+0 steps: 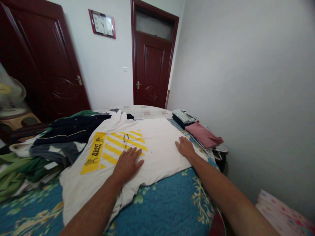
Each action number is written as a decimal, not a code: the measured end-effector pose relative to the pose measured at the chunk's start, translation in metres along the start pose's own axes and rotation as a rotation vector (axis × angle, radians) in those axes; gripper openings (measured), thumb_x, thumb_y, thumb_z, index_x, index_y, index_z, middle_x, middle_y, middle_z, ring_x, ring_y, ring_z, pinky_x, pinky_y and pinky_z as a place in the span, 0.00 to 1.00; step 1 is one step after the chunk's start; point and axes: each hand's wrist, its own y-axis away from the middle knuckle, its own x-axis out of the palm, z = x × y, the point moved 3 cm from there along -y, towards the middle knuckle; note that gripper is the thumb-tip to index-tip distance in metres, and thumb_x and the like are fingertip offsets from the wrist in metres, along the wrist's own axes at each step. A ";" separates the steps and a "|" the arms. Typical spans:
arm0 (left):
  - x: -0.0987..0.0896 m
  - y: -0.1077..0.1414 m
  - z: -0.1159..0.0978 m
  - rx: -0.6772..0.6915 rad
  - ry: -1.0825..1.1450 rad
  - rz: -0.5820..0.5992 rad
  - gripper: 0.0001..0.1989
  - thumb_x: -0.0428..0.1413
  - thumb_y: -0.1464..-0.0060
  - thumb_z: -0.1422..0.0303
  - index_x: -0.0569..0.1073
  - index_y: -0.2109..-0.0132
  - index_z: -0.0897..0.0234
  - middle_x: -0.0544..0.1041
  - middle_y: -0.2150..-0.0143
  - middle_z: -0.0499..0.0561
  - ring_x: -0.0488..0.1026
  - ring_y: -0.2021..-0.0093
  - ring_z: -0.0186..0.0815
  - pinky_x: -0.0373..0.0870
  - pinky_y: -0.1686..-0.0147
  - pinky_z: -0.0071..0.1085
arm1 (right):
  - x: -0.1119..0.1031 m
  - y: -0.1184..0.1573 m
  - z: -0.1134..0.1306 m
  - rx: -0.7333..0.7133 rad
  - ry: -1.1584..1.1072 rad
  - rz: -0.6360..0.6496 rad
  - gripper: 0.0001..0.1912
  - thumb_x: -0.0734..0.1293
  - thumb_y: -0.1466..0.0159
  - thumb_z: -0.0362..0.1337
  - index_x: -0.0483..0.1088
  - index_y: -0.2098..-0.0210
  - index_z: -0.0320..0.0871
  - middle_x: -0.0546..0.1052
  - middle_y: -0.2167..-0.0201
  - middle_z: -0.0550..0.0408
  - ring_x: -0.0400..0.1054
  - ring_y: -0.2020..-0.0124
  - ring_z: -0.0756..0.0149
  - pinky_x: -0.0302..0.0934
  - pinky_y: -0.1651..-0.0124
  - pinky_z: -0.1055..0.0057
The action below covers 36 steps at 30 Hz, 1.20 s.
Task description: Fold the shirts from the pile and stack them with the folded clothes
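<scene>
A white T-shirt [159, 164] with a yellow striped "PAINT BALL" print [94, 152] lies spread out sideways, its collar end to the left and its hem to the right. My left hand [128, 164] rests flat on the shirt at the lower edge of the print, fingers apart. Near the hem, my right hand [185, 147] lies on the plain white cloth with its fingers stretched out. Neither hand grips the fabric. Creases run along the shirt's near edge, beside my left forearm.
Beneath the shirt is a blue floral cover [167, 203]. Loose clothes [66, 131] are heaped at the left. Folded clothes, with a pink garment [204, 133] among them, are stacked at the right by the wall. A patterned white tablecloth [147, 111] shows at the far end.
</scene>
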 end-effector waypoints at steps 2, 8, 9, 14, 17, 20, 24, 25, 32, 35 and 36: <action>0.000 0.002 0.001 -0.009 -0.022 0.017 0.30 0.51 0.30 0.54 0.69 0.27 0.59 0.67 0.25 0.60 0.61 0.24 0.55 0.56 0.27 0.56 | -0.003 0.014 -0.013 -0.001 0.023 -0.012 0.34 0.55 0.23 0.51 0.62 0.27 0.35 0.62 0.25 0.37 0.53 0.24 0.49 0.45 0.24 0.53; -0.013 0.025 0.006 -0.061 -0.052 0.081 0.32 0.49 0.29 0.53 0.66 0.25 0.60 0.63 0.23 0.61 0.57 0.23 0.56 0.52 0.26 0.59 | -0.006 0.044 -0.049 -0.022 0.070 -0.036 0.33 0.55 0.23 0.51 0.65 0.30 0.34 0.66 0.28 0.35 0.57 0.26 0.48 0.48 0.25 0.53; -0.017 0.031 0.009 -0.067 -0.047 0.095 0.31 0.49 0.29 0.53 0.66 0.25 0.59 0.63 0.23 0.61 0.56 0.22 0.55 0.52 0.26 0.59 | -0.006 0.047 -0.054 -0.028 0.076 -0.043 0.33 0.55 0.23 0.50 0.66 0.30 0.34 0.67 0.29 0.35 0.58 0.27 0.48 0.48 0.25 0.53; -0.041 0.075 0.033 -0.110 -0.021 0.129 0.30 0.48 0.28 0.54 0.66 0.26 0.58 0.63 0.23 0.60 0.57 0.23 0.53 0.54 0.27 0.58 | -0.005 0.058 -0.068 -0.026 0.066 -0.070 0.33 0.54 0.24 0.51 0.68 0.32 0.35 0.69 0.31 0.35 0.61 0.28 0.49 0.53 0.27 0.53; -0.054 0.107 0.050 -0.148 -0.037 0.120 0.30 0.46 0.28 0.53 0.67 0.26 0.58 0.64 0.23 0.60 0.58 0.23 0.53 0.55 0.27 0.58 | -0.006 0.066 -0.072 -0.028 0.062 -0.102 0.33 0.53 0.24 0.52 0.70 0.34 0.37 0.70 0.31 0.35 0.62 0.28 0.49 0.55 0.28 0.53; -0.063 0.140 0.067 -0.186 -0.063 0.085 0.29 0.46 0.28 0.53 0.69 0.27 0.57 0.66 0.24 0.60 0.60 0.24 0.53 0.57 0.28 0.59 | -0.008 0.073 -0.076 -0.039 0.039 -0.147 0.31 0.54 0.25 0.51 0.72 0.36 0.37 0.72 0.33 0.35 0.64 0.30 0.48 0.56 0.29 0.51; -0.073 0.179 0.083 -0.221 -0.068 -0.004 0.28 0.48 0.30 0.54 0.73 0.31 0.59 0.71 0.28 0.62 0.66 0.27 0.54 0.63 0.30 0.57 | -0.012 0.085 -0.085 -0.071 -0.053 -0.226 0.30 0.57 0.28 0.50 0.72 0.38 0.37 0.75 0.38 0.34 0.69 0.35 0.46 0.60 0.32 0.50; -0.077 0.189 0.085 -0.224 -0.052 -0.044 0.27 0.48 0.30 0.55 0.74 0.31 0.60 0.73 0.29 0.62 0.69 0.29 0.53 0.65 0.31 0.55 | -0.014 0.089 -0.088 -0.085 -0.094 -0.259 0.30 0.57 0.29 0.50 0.72 0.38 0.37 0.76 0.39 0.34 0.70 0.37 0.46 0.61 0.33 0.50; -0.107 0.245 0.059 -0.048 0.085 -0.097 0.25 0.58 0.34 0.53 0.75 0.34 0.53 0.76 0.32 0.55 0.71 0.31 0.47 0.67 0.30 0.45 | -0.026 0.122 -0.111 -0.179 -0.381 -0.225 0.18 0.61 0.37 0.49 0.75 0.56 0.47 0.81 0.51 0.43 0.75 0.46 0.47 0.67 0.37 0.50; -0.111 0.248 0.047 0.008 0.084 -0.011 0.26 0.62 0.37 0.51 0.76 0.35 0.50 0.76 0.32 0.55 0.72 0.33 0.48 0.69 0.32 0.45 | -0.025 0.127 -0.123 -0.230 -0.427 -0.111 0.17 0.62 0.41 0.46 0.77 0.58 0.50 0.82 0.50 0.47 0.77 0.46 0.49 0.68 0.37 0.51; -0.112 0.246 0.045 0.011 0.076 0.004 0.24 0.62 0.37 0.52 0.78 0.37 0.50 0.77 0.33 0.55 0.73 0.34 0.48 0.69 0.33 0.44 | -0.024 0.127 -0.127 -0.247 -0.433 -0.100 0.18 0.63 0.42 0.46 0.77 0.57 0.51 0.82 0.49 0.47 0.77 0.45 0.49 0.68 0.36 0.51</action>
